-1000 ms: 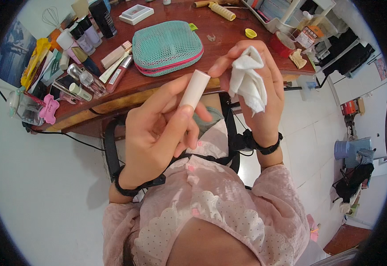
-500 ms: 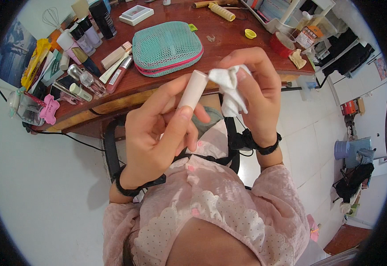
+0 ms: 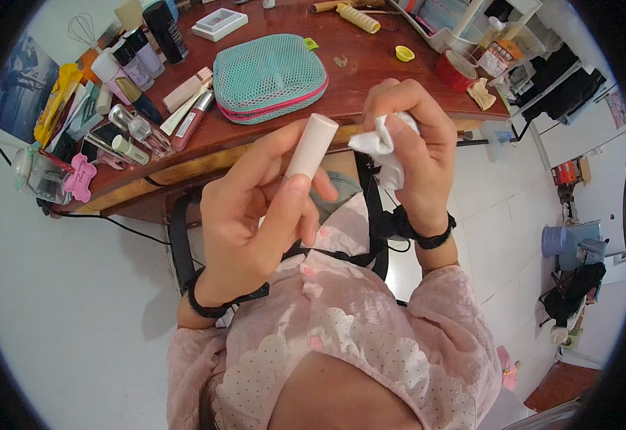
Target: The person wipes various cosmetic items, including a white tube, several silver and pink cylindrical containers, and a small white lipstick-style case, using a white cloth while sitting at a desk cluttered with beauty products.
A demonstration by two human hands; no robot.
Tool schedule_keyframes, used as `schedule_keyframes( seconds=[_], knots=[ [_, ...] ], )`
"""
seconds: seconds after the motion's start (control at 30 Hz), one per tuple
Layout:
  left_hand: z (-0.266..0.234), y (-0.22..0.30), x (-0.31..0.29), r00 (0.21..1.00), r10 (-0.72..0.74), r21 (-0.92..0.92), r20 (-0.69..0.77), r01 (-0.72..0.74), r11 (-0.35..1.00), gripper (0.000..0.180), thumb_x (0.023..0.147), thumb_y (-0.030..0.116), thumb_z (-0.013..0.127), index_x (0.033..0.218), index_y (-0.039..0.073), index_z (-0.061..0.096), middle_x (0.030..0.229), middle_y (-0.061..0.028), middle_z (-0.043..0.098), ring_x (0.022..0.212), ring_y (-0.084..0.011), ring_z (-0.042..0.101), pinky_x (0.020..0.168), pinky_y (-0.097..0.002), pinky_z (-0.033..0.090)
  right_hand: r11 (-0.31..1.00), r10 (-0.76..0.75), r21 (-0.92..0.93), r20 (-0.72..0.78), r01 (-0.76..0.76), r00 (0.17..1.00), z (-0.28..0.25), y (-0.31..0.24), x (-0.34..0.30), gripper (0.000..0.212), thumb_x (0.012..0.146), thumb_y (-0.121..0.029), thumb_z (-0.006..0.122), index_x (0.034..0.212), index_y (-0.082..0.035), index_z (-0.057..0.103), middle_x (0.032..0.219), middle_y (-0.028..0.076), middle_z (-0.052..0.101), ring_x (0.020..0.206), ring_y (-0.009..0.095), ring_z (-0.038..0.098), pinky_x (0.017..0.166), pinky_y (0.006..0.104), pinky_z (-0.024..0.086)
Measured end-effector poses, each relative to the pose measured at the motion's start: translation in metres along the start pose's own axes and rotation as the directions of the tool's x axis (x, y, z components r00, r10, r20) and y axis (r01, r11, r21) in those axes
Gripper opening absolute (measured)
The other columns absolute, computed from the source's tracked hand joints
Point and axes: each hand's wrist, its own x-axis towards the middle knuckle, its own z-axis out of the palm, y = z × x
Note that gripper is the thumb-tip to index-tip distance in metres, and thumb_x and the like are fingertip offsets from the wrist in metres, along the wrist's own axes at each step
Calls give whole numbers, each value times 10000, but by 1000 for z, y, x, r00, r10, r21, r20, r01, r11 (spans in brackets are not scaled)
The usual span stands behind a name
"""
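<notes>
My left hand [image 3: 256, 215] grips a pale pink cosmetic tube [image 3: 313, 147], shaped like a lipstick, between thumb and fingers. The tube tilts with its flat upper end up and to the right; its lower end is hidden in the hand. Just to the right, my right hand [image 3: 420, 143] pinches a crumpled white tissue [image 3: 388, 147]. A small gap separates the tissue from the tube. Both hands are in the air in front of the desk edge, and beyond them on the desk lies a teal mesh pouch [image 3: 270, 75] with a pink zip.
The reddish-brown desk [image 3: 370, 79] curves across the far side. Bottles and cosmetic tubes [image 3: 141, 64] crowd its left end. A white box [image 3: 220, 24], a small yellow cap [image 3: 404, 53] and a red tape roll [image 3: 457, 69] are further off. A cable [image 3: 123, 223] hangs at left.
My right hand has drawn the tissue slightly right, away from the tube's top end, and the tissue is bunched tighter. My left hand and the tube have barely moved.
</notes>
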Motion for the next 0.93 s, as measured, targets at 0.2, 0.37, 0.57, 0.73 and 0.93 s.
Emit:
schedule_keyframes(
  seconds=[0.2, 0.37, 0.57, 0.73, 0.93],
  knots=[
    [2, 3, -1, 1000, -15, -6, -10, 15, 1000, 363, 878, 5, 416, 1236, -56, 417, 810, -86, 585, 508, -42, 476, 453, -156, 352, 988, -129, -72, 86, 136, 988, -6, 3, -2, 127, 855, -106, 447, 828, -12, 528, 748, -3, 519, 686, 50, 478, 607, 187, 380],
    [0, 3, -1, 1000, -7, -8, -9, 7, 1000, 362, 881, 8, 419, 1237, -59, 417, 807, -83, 582, 528, -36, 467, 476, -151, 361, 998, -39, -46, 63, 42, 997, 6, -7, -2, 93, 832, -95, 556, 868, -11, 539, 784, 12, 549, 720, 60, 507, 626, 195, 397],
    [-1, 3, 0, 1000, -4, 62, -20, 5, 998, 363, 871, 13, 439, 1228, -56, 436, 845, -82, 592, 575, -31, 477, 521, -154, 384, 999, -53, 3, -15, 53, 998, 17, -15, -4, 199, 764, -60, 669, 924, -17, 560, 874, 35, 575, 788, 80, 541, 700, 204, 426],
    [1, 0, -1, 995, 73, 178, -67, -61, 982, 365, 841, -1, 477, 1202, -54, 478, 922, -103, 609, 685, -79, 548, 630, -193, 448, 989, -28, -142, 61, 36, 998, 17, -13, -3, 302, 723, -40, 687, 997, -8, 567, 901, 50, 579, 821, 100, 556, 745, 221, 436],
    [-5, 1, 1, 970, 229, 473, 77, -238, 848, 367, 810, -14, 507, 1176, -46, 513, 980, -114, 611, 804, -136, 588, 686, -214, 460, 996, -11, -82, 186, 26, 983, 4, -4, -4, 362, 722, -74, 696, 1054, -11, 567, 991, 76, 588, 902, 134, 574, 787, 242, 438]
  ],
)
